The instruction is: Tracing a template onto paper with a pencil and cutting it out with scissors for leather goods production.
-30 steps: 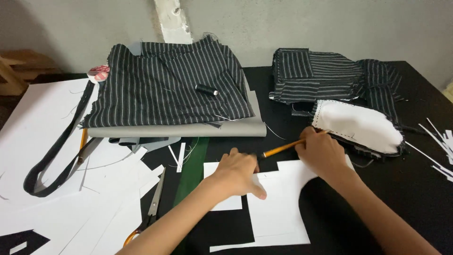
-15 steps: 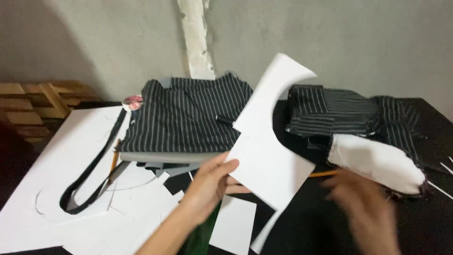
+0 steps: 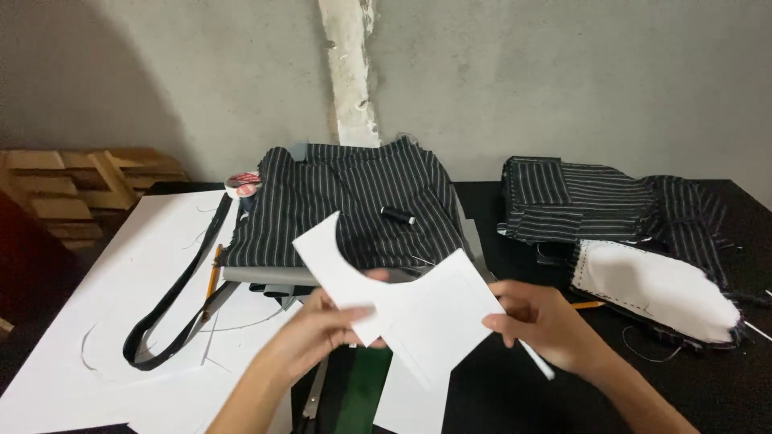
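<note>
Both my hands hold up a white paper pattern piece (image 3: 418,309) with a curved cutout, above the black table. My left hand (image 3: 318,333) grips its lower left part, thumb on top. My right hand (image 3: 547,325) pinches its right edge. Behind the piece lies a folded black pinstriped fabric (image 3: 346,205) with a black thread spool (image 3: 396,214) on it. An orange pencil (image 3: 589,305) lies on the table just past my right hand.
More striped fabric (image 3: 595,201) and a white-lined cut piece (image 3: 655,289) lie at the right. Large white paper sheets (image 3: 121,305), a black strap (image 3: 173,305), another pencil (image 3: 213,273) and a tape roll (image 3: 243,185) sit at the left. Wooden pallets (image 3: 88,181) stand at far left.
The pattern piece was lifted off the table by my left hand. It has since come lower and turned, and my right hand now grips its right edge. The pencil was let go.
</note>
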